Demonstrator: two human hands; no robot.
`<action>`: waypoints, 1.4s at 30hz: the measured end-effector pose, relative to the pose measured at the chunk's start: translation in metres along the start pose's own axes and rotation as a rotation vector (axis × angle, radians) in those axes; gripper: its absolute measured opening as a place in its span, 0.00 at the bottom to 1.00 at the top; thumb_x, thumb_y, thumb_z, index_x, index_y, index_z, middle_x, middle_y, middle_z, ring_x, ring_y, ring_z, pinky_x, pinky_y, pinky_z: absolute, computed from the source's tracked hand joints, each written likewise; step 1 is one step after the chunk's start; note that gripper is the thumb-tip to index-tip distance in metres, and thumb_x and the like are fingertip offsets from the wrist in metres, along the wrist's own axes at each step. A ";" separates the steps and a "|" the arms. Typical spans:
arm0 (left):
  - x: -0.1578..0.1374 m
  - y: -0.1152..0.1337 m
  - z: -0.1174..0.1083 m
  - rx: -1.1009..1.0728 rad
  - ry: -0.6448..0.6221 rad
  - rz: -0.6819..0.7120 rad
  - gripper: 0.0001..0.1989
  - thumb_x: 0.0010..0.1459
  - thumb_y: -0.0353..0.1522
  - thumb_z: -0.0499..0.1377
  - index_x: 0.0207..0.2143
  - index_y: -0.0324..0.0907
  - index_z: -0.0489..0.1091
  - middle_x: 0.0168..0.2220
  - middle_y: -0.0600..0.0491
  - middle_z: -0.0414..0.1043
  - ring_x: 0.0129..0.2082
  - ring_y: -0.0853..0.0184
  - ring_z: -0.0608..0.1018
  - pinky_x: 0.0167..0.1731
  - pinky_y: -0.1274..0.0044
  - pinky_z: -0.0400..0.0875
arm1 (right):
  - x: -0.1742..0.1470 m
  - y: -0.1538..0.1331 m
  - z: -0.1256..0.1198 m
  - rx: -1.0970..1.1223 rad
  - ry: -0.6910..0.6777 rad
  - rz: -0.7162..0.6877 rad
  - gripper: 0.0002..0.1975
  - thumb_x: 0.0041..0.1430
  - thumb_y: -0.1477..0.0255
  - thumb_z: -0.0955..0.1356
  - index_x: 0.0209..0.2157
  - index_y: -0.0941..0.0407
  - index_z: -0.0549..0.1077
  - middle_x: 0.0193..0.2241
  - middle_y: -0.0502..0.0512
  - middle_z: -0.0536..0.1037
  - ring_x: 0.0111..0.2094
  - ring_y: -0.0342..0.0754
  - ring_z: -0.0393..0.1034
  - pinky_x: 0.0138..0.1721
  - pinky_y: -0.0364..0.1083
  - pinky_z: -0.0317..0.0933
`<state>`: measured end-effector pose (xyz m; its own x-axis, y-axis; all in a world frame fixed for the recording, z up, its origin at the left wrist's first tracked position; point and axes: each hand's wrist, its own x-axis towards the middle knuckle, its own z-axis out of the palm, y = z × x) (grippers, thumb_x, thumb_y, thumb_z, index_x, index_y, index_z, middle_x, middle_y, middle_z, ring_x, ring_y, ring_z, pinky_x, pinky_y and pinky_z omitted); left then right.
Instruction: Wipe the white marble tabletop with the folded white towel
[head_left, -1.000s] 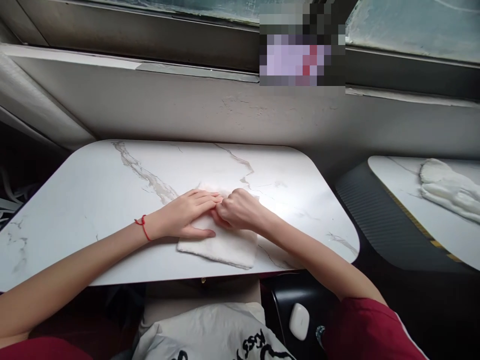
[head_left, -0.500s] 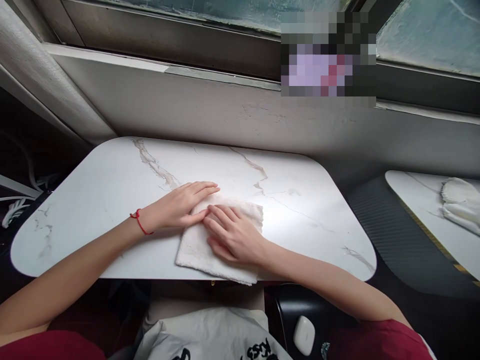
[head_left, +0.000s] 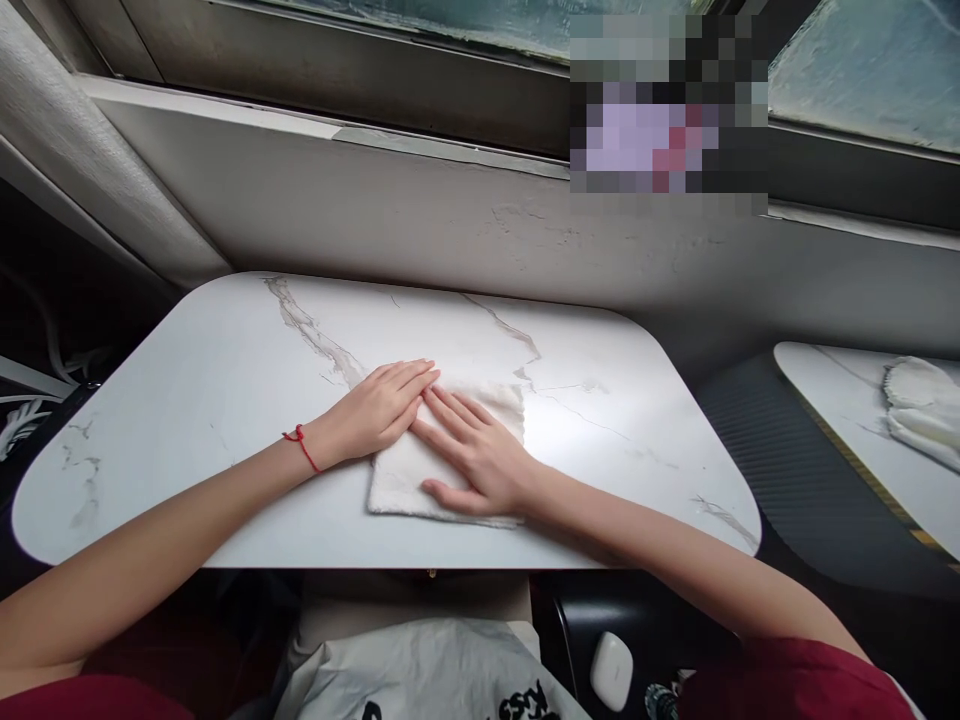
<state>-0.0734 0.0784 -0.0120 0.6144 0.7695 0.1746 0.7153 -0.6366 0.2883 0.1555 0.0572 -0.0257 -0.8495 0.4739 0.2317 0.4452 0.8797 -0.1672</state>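
A folded white towel [head_left: 405, 490] lies flat on the white marble-patterned table [head_left: 187, 400], near the front edge. My right hand [head_left: 480, 455] rests palm down on it, fingers stretched out and thumb spread to the side. My left hand [head_left: 379, 410], with a red string bracelet [head_left: 304, 448] on the wrist, lies flat at the towel's left edge, its fingers extended. The fingertips of both hands meet at the towel's far left corner. Neither hand is wrapped round anything.
A second white table [head_left: 847, 385] stands at the right with a bunched white cloth [head_left: 922, 400] on it. A wall [head_left: 375, 210] and windows run along the back. A white rounded case [head_left: 612, 672] sits below the front edge. Cables [head_left: 30, 420] hang at the left.
The towel has slid away from me, off the table's front edge. My right hand has moved forward with it and its fingers have straightened. My left hand has shifted slightly right.
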 end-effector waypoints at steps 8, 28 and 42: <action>0.011 -0.033 -0.005 0.005 0.000 -0.067 0.38 0.69 0.49 0.45 0.72 0.32 0.51 0.74 0.39 0.48 0.75 0.55 0.51 0.73 0.62 0.47 | 0.046 0.065 0.001 -0.050 -0.024 0.014 0.36 0.70 0.53 0.59 0.71 0.60 0.57 0.73 0.69 0.50 0.74 0.63 0.43 0.70 0.65 0.48; 0.014 -0.098 -0.010 0.171 0.127 -0.273 0.30 0.70 0.39 0.46 0.68 0.29 0.57 0.71 0.35 0.56 0.72 0.55 0.59 0.69 0.62 0.57 | 0.166 0.125 0.031 -0.096 0.086 0.086 0.29 0.72 0.61 0.58 0.68 0.60 0.64 0.69 0.69 0.61 0.70 0.66 0.54 0.67 0.64 0.52; 0.004 -0.092 -0.016 0.386 0.115 -0.472 0.28 0.70 0.36 0.46 0.64 0.23 0.60 0.65 0.29 0.63 0.65 0.47 0.69 0.63 0.59 0.67 | 0.201 0.101 0.038 -0.136 0.089 0.033 0.27 0.72 0.64 0.59 0.67 0.62 0.66 0.67 0.73 0.63 0.68 0.64 0.57 0.66 0.60 0.53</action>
<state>-0.1424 0.1410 -0.0226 0.1774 0.9597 0.2179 0.9833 -0.1821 0.0012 0.0193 0.2400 -0.0326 -0.8081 0.4989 0.3131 0.5116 0.8579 -0.0466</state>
